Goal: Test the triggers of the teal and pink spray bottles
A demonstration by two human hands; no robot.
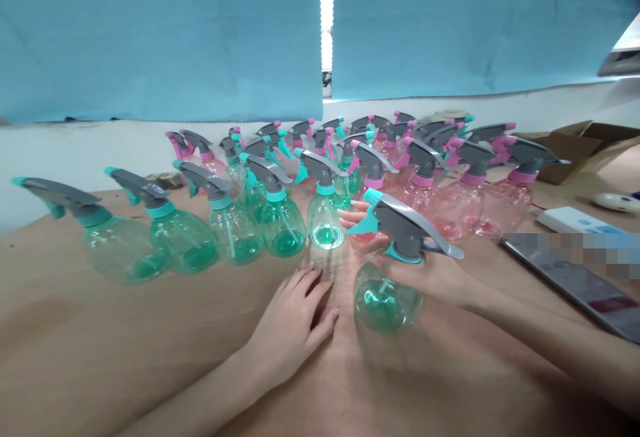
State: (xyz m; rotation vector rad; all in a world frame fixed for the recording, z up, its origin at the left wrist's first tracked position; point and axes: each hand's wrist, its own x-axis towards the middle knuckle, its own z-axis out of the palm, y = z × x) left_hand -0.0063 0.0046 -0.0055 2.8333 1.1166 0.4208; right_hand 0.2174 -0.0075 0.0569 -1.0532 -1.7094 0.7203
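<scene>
Spray bottle close to the camera, just right of centre, tilted, belly low over the worktop, touching or not cannot be told; clear teal-green plastic, round-bellied, dip tube showing inside; grey trigger head with teal nozzle tip and teal collar, pointing left. Right hand at the neck, fingers clamped around it below the collar. Left hand just beside, palm down on the bare wood, fingers loosely apart, holding nothing. Behind, standing green bottles to the left, pink bottles to the right; phone at the right edge.
</scene>
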